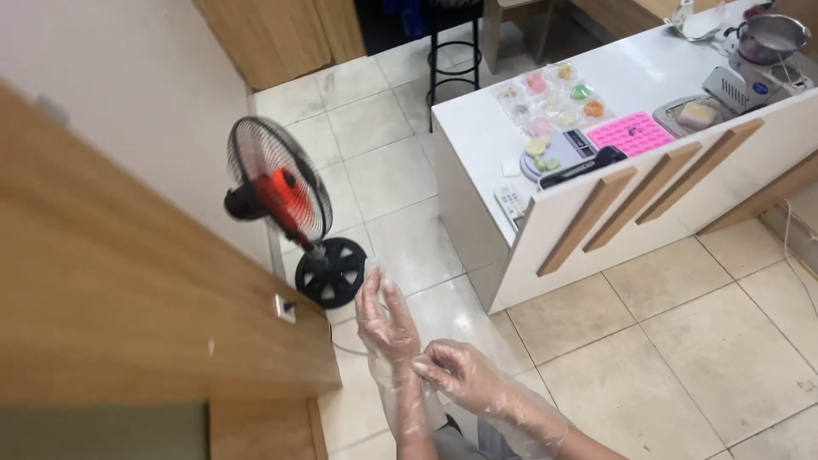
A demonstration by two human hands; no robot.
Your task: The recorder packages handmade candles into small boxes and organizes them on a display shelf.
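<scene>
Head view: at lower centre the left hand [385, 319] stands raised with fingers spread open inside a clear plastic glove [400, 392]. The right hand [460, 370], also gloved, pinches that glove's cuff at the left wrist, seemingly to tug it snug. Behind them, at centre left, a black standing fan [281, 192] rests on the beige tiled floor [648, 358]. At upper right a white desk [477, 119] carries a pink mould [630, 134], a scale [567, 149] and small coloured sweets [554, 98].

Open floor: bare tiles [682, 375] right of both hands.
Left side: wooden panel [128, 298] close by.
Ahead: standing fan [285, 204] near the raised left hand [385, 319].
Beyond: white counter [596, 204], cluttered top.
</scene>
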